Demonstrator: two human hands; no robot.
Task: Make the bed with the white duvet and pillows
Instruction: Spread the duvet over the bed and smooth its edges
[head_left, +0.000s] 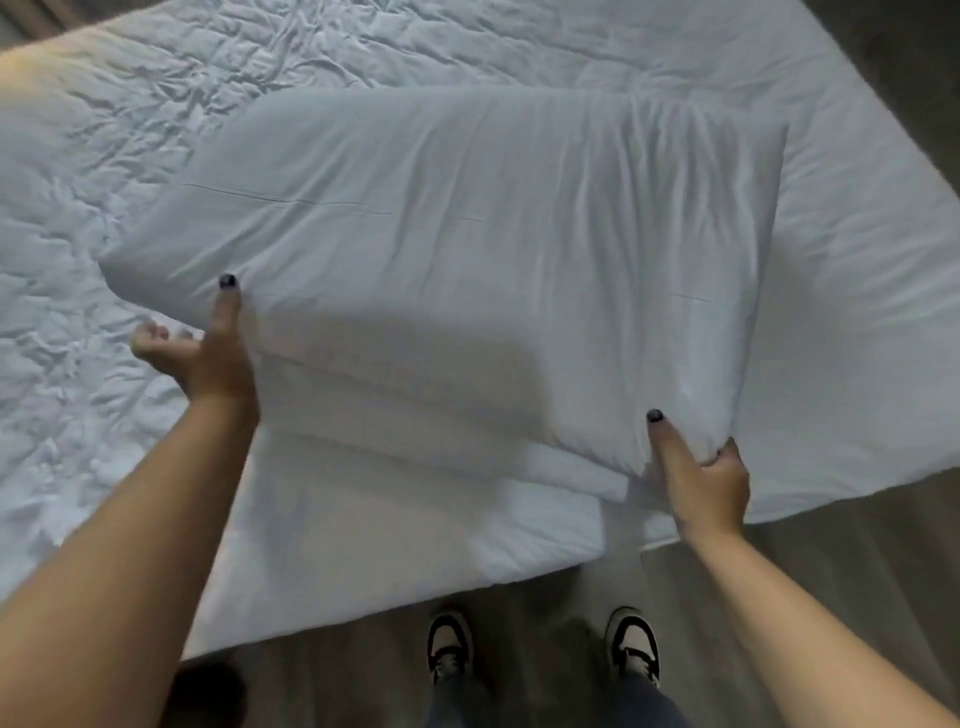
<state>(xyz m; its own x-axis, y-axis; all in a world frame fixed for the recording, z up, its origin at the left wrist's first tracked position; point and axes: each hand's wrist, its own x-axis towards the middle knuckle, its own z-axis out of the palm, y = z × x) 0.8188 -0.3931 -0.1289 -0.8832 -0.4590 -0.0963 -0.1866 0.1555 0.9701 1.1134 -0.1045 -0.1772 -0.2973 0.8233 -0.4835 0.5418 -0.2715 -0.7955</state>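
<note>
Bed fills most of the view, covered in white; the left part is a heavily crinkled white duvet, the right part a smoother sheet. Grey-brown floor shows along the near edge and at far right. Two black-and-white shoes stand on the floor, just beside the bed's near edge.

White pillow lies across the middle of the bed, over folded white layers at the near edge; its near side is in shadow.

Left hand: thumb straight, pressed on top of the pillow's near-left corner; fingers loosely curled beneath, apart from the thumb. Whether they touch the underside, cannot tell.

Right hand: clamped on the pillow's near-right corner, thumb on top, fingers curled round the edge, fabric puckered at the grip.

Both forearms are bare, reaching forward from the near corners, converging toward the pillow.
</note>
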